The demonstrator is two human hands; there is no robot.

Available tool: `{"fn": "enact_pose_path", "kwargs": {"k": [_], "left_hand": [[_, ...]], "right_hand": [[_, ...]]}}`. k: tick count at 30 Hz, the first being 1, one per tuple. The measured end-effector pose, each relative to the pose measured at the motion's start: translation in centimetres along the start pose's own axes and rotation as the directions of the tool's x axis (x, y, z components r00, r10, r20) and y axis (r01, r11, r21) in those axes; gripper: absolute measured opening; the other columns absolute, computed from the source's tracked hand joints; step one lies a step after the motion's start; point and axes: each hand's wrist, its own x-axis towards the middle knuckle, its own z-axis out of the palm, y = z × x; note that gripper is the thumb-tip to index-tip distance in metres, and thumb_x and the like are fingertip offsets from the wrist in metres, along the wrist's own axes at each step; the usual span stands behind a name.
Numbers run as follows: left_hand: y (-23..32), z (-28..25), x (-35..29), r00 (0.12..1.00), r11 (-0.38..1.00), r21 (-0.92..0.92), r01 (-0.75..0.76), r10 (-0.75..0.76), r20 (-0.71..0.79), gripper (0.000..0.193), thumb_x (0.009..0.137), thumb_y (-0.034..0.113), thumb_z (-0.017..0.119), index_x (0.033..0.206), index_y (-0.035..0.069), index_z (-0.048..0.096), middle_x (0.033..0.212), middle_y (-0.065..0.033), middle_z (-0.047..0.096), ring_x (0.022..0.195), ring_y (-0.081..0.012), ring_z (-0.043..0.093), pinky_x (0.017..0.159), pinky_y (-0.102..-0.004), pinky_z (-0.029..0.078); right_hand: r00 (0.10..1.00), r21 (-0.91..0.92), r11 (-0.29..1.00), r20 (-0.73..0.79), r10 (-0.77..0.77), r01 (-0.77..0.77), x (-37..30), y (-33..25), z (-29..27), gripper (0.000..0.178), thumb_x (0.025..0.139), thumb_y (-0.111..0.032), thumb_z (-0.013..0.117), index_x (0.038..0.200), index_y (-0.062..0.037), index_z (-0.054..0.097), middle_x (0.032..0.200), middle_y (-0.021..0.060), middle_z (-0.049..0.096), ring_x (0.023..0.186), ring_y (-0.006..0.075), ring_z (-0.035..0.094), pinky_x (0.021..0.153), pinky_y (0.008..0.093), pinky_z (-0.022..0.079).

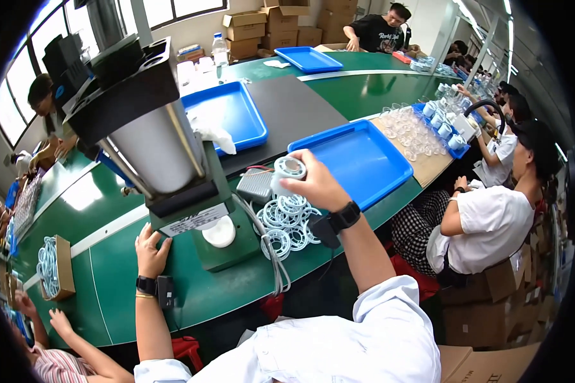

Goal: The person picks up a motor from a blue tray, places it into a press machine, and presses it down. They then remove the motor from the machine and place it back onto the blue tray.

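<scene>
A person's right hand (pixel 319 184) clamps its fingers around a white part (pixel 290 167), held above a pile of pale blue rings (pixel 286 220) near the table's (pixel 122 293) near edge. The left hand (pixel 152 255) rests on the table just beside a press (pixel 156 150), its thumb apart from its fingers. A white disc (pixel 219 232) sits on the press base. Right of the part, the nearest of 3 blue trays (pixel 364 163) lies by the table's near edge.

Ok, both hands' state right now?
Left hand: open, holding nothing visible, beside the silver-and-green metal press.
Right hand: closed on a whitish cylindrical plastic part.
</scene>
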Motion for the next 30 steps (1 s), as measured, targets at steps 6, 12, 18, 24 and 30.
{"fn": "enact_pose_path", "kwargs": {"k": [6, 12, 18, 24, 30], "left_hand": [[-0.1, 1.1, 0.4, 0.981, 0.996, -0.016, 0.085, -0.087, -0.174, 0.036, 0.078, 0.025, 0.064, 0.109, 0.007, 0.062, 0.128, -0.0137, 0.052, 0.121, -0.0343, 0.043, 0.104, -0.0473, 0.027], [0.0, 1.0, 0.1, 0.997, 0.987, 0.154, 0.046, -0.035, -0.075, 0.043, 0.084, 0.035, 0.057, 0.110, 0.001, 0.059, 0.111, -0.0196, 0.059, 0.109, -0.0387, 0.049, 0.100, -0.0489, 0.029], [1.5, 1.2, 0.8, 0.997, 0.982, 0.177, -0.063, 0.069, -0.029, 0.050, 0.089, 0.043, 0.048, 0.108, -0.001, 0.059, 0.106, -0.0223, 0.060, 0.107, -0.0395, 0.051, 0.098, -0.0488, 0.030], [-4.5, 2.9, 0.0, 0.993, 0.982, 0.188, -0.019, 0.040, -0.110, 0.046, 0.091, 0.039, 0.046, 0.112, 0.000, 0.058, 0.109, -0.0210, 0.060, 0.107, -0.0388, 0.051, 0.100, -0.0489, 0.029], [1.0, 1.6, 1.0, 0.997, 0.947, 0.314, 0.068, -0.075, 0.011, 0.045, 0.091, 0.035, 0.048, 0.120, 0.001, 0.054, 0.118, -0.0201, 0.056, 0.113, -0.0375, 0.047, 0.103, -0.0508, 0.026]], "right_hand": [[0.887, -0.308, 0.912, -0.448, 0.112, -0.271, 3.8, 10.5, -14.9, 0.053, 0.072, -0.017, 0.072, 0.114, 0.0017, 0.046, 0.095, 0.0118, 0.063, 0.073, 0.0153, 0.063, 0.059, 0.0285, 0.052], [0.766, -0.501, 0.723, -0.641, 0.059, -0.475, 8.0, 19.5, -22.8, 0.051, 0.068, -0.013, 0.070, 0.112, 0.0037, 0.050, 0.093, 0.0147, 0.064, 0.068, 0.0170, 0.064, 0.055, 0.0280, 0.051], [0.783, -0.450, 0.763, -0.611, 0.117, -0.465, 6.7, 20.7, -25.6, 0.048, 0.073, -0.012, 0.067, 0.114, 0.0064, 0.052, 0.098, 0.0157, 0.062, 0.070, 0.0169, 0.063, 0.059, 0.0282, 0.052], [0.960, 0.165, 0.983, -0.251, 0.126, -0.086, 2.4, 7.9, -10.6, 0.034, 0.088, -0.015, 0.060, 0.118, 0.0004, 0.053, 0.111, 0.0088, 0.058, 0.091, 0.0154, 0.059, 0.082, 0.0278, 0.048], [0.984, -0.432, 0.901, -0.140, -0.112, 0.041, -0.9, 3.6, 0.9, 0.022, 0.080, -0.017, 0.058, 0.095, -0.0017, 0.054, 0.101, 0.0159, 0.060, 0.095, 0.0320, 0.059, 0.085, 0.0405, 0.045]]}}
